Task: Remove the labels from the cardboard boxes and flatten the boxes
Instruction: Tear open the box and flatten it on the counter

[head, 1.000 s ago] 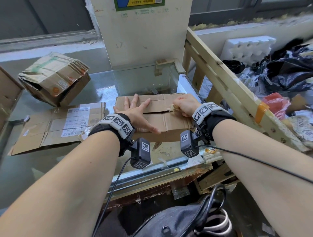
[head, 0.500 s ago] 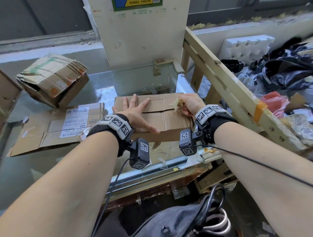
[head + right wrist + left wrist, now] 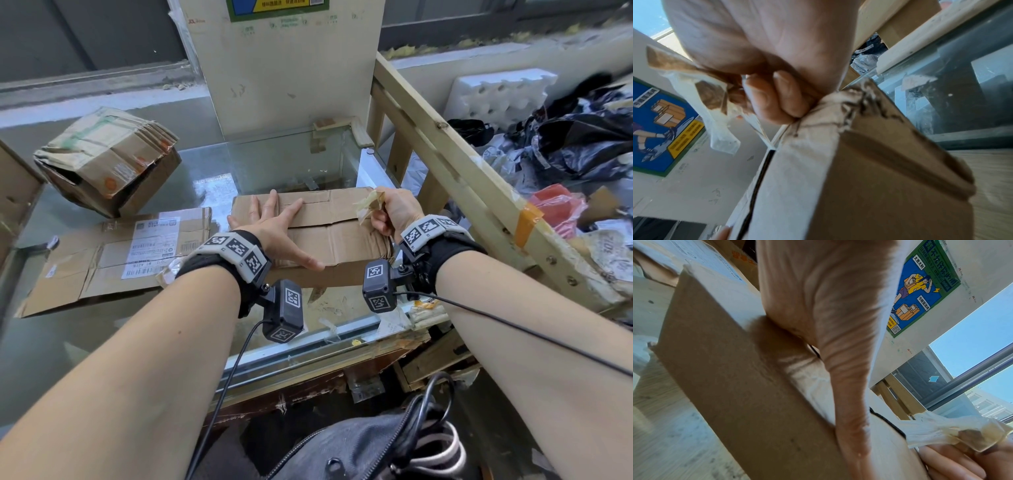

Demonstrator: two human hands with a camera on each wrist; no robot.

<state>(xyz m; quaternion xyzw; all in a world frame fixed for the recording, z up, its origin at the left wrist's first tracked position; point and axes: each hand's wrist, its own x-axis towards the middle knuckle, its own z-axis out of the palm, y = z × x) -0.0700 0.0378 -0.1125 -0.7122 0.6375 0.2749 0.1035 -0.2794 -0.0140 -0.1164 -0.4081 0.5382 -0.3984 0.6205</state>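
- While left hand (image 3: 274, 229) presses the box (image 3: 346, 236) flat, fingers spread, keep it pinned.
- Right hand (image 3: 394, 212), fingers clamped on tape (image 3: 370, 204): peel low, steadily.

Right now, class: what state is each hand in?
Left hand: open, pressing flat on the brown cardboard box.
Right hand: gripping a crumpled strip of peeled tape.
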